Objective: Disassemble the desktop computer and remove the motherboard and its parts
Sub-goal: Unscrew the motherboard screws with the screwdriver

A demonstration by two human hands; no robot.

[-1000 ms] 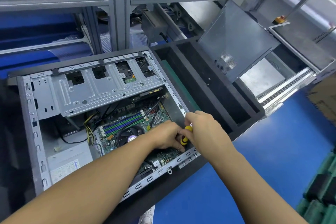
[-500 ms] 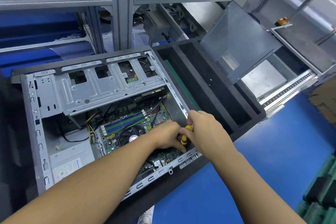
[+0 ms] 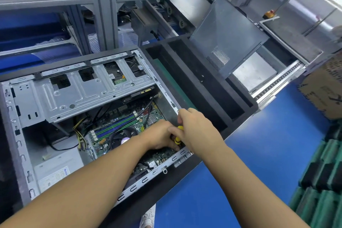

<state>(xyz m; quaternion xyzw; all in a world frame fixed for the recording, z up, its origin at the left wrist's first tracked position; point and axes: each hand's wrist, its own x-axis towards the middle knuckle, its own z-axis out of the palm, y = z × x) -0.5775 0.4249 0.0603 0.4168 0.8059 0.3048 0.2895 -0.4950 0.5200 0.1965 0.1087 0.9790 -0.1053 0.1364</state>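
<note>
An open desktop computer case (image 3: 16,135) lies on its side on the bench. Inside it sits the green motherboard (image 3: 118,126) with memory sticks and a round CPU fan (image 3: 121,138). A silver drive cage (image 3: 77,92) spans the upper half. My right hand (image 3: 199,130) grips a yellow-and-black screwdriver (image 3: 178,137), held upright over the board's right edge. My left hand (image 3: 161,136) lies on the motherboard beside it, fingers curled against the screwdriver's lower part. The tip is hidden behind my hands.
A grey power supply (image 3: 55,170) fills the case's lower left. A black foam tray (image 3: 194,87) with long slots stands right of the case, a grey side panel (image 3: 227,37) leaning behind it. Green-black trays (image 3: 322,176) are stacked at lower right, a cardboard box (image 3: 327,87) above them.
Both hands stay at the same spot on the motherboard's right edge with the screwdriver. The view has shifted slightly; no part has visibly come loose.
</note>
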